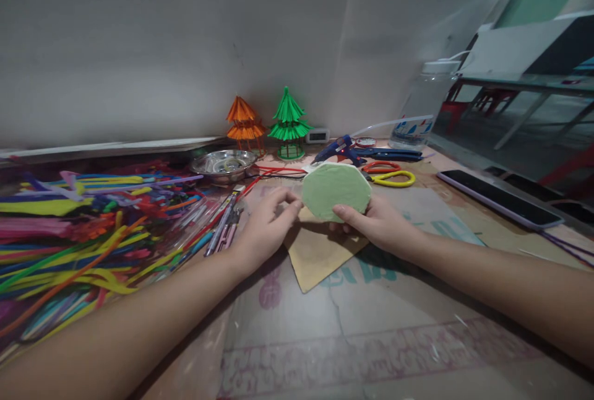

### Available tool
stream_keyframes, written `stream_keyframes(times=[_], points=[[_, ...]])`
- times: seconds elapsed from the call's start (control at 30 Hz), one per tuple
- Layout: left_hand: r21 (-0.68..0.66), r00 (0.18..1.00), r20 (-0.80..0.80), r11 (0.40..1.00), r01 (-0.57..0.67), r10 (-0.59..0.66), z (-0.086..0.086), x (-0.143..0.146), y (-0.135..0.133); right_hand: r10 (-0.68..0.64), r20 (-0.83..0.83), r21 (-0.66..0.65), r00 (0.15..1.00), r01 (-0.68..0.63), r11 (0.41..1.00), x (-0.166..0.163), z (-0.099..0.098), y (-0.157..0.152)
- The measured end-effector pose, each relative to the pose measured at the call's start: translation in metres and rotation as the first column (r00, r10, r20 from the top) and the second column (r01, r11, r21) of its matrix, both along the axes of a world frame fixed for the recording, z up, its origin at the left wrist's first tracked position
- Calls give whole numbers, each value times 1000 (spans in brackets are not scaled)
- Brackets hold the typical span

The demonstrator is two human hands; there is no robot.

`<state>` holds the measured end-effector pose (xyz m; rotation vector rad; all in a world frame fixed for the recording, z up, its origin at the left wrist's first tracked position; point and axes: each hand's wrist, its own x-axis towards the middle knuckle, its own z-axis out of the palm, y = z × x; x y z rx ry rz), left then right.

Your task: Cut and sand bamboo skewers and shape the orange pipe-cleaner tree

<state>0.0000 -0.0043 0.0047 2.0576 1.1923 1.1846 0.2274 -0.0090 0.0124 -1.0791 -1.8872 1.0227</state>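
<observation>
A pale green octagonal piece [335, 188] with a light rim is held up at the middle of the table. My right hand [375, 217] is closed on its lower right, thumb on the green face and fingers behind. At its left edge is my left hand [273, 217], thumb and forefinger pinched together; whether they grip the edge or something small is hidden. Below both hands, a tan square card [310, 264] lies on the table, its upper part covered by the octagonal piece and my right hand.
Colourful pipe cleaners [83, 245] are heaped at left beside a metal bowl [224, 165]. Behind stand an orange tiered model [242, 118] and a green one [288, 124]. A blue glue gun [336, 149], yellow-handled scissors [394, 178], a phone [499, 197] and a clear bottle [420, 103] are rightward.
</observation>
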Motion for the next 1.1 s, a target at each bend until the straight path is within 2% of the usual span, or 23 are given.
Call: stream_keyframes(times=[0.07,0.13,0.23,0.33,0.43,0.6,0.77,0.87,0.97,1.1], points=[[-19,995,65,997,-70,71,-2,-2,3,-8,-21,-23,1000,7,1000,-1,1,0],[-10,996,48,997,-75,75,-4,-3,6,-11,-54,-52,999,8,999,-1,2,0],[12,994,-96,998,57,-56,-4,-1,6,-3,-130,-99,991,-10,995,-1,1,3],[44,961,-225,984,173,-159,-2,4,1,45,-286,-189,957,-102,977,1,-1,7],[55,950,-240,975,216,-197,1,8,-6,91,-393,-261,915,-207,943,1,-3,9],[6,967,-135,976,219,-216,1,9,-7,117,-309,-270,944,-205,941,1,-4,7],[-129,975,8,967,219,-220,2,9,-6,144,-259,-314,955,-224,923,3,-6,7],[-104,969,-3,964,246,-248,4,9,-8,157,-255,-308,954,-234,922,3,-7,6],[-98,984,-23,980,176,-179,3,8,-9,159,-313,-262,936,-246,933,2,-6,6],[-73,996,81,997,-27,33,-2,3,-3,32,-420,-276,907,-161,948,1,-5,10]])
